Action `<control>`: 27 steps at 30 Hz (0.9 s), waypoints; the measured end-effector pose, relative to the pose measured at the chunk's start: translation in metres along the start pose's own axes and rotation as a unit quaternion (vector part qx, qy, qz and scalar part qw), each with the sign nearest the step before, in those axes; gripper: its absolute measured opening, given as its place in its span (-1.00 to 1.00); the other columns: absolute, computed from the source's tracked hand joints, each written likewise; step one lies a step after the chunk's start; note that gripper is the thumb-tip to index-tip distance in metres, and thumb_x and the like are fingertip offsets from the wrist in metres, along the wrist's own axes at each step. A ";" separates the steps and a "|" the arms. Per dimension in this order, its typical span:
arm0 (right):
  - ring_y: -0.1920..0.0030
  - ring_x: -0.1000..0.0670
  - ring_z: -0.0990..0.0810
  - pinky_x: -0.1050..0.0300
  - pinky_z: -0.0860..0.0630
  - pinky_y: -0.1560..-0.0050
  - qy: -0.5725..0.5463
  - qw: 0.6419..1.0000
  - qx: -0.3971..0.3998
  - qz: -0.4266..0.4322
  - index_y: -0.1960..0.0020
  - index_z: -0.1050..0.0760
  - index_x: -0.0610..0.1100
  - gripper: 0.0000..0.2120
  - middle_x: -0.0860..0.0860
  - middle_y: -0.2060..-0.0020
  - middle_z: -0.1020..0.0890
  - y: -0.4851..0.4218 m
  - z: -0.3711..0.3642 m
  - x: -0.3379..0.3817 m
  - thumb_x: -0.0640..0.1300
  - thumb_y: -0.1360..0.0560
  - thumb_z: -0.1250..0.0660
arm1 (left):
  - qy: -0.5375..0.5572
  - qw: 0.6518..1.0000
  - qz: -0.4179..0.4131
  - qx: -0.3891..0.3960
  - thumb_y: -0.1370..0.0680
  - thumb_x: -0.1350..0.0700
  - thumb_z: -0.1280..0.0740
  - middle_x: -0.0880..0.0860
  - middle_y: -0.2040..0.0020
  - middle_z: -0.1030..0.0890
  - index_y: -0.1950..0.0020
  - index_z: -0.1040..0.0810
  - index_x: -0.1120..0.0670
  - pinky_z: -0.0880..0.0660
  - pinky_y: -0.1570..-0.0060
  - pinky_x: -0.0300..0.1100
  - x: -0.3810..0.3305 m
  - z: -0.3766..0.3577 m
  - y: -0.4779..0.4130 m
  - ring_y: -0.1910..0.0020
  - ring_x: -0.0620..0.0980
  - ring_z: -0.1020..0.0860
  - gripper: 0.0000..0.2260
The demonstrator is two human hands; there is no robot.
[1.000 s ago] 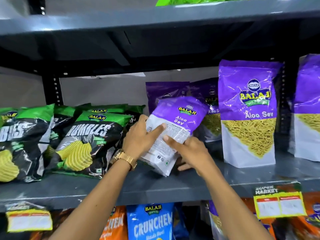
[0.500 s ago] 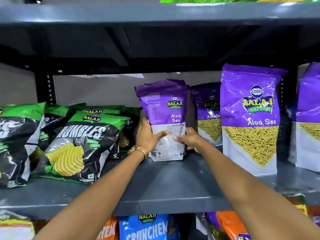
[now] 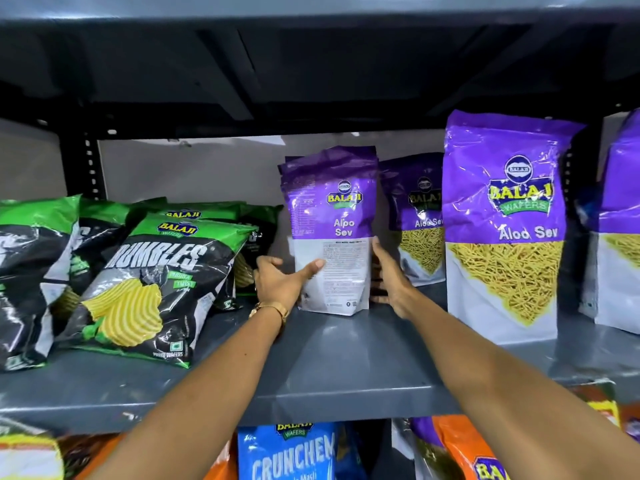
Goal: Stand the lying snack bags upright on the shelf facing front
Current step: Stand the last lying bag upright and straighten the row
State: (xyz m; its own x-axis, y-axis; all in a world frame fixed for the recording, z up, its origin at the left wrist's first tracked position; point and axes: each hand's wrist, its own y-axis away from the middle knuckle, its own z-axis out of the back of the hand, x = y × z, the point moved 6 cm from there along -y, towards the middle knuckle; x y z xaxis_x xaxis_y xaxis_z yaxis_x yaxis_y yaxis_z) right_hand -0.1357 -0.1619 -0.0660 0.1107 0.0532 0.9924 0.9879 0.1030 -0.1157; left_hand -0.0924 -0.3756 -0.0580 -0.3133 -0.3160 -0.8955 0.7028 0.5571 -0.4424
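Note:
A purple and white Aloo Sev bag (image 3: 332,216) stands upright on the grey shelf (image 3: 332,368), its printed back side toward me. My left hand (image 3: 280,282) grips its lower left edge, thumb across the white panel. My right hand (image 3: 389,282) presses against its lower right edge with the fingers behind the bag. A second Aloo Sev bag (image 3: 419,216) stands just behind it to the right. A large Aloo Sev bag (image 3: 502,223) stands upright, facing front, at the right.
Green and black Rumbles chip bags (image 3: 145,282) lean back in a row at the left. Another purple bag (image 3: 620,230) stands at the far right edge. A black upright post (image 3: 90,168) rises at back left. Blue Crunchem (image 3: 294,452) and orange bags (image 3: 467,448) fill the shelf below.
The Aloo Sev bag went from tilted in both hands to upright on the shelf. Both hands slid down to its lower edges, and the view moved closer.

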 end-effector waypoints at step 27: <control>0.04 -0.08 -0.50 -0.19 -0.51 -0.25 0.106 0.990 -0.072 0.063 -0.20 -0.52 -0.24 -0.73 -0.06 0.14 -0.56 0.005 0.000 -0.001 -0.30 -0.57 -0.15 | 0.003 0.965 0.018 0.261 -0.46 0.34 -0.40 0.27 0.00 -0.60 -0.29 -0.39 0.34 -0.47 -0.23 0.12 0.009 -0.010 0.004 0.00 0.13 -0.56 -0.58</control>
State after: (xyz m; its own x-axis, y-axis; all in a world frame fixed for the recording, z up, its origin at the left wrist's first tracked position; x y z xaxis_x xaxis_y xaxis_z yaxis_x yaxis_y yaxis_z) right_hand -0.1312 -0.1619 -0.0672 0.2383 -0.1538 0.9589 0.9685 -0.0356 -0.2464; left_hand -0.0990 -0.3682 -0.0688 -0.2855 -0.2990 -0.9105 0.9389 0.1034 -0.3284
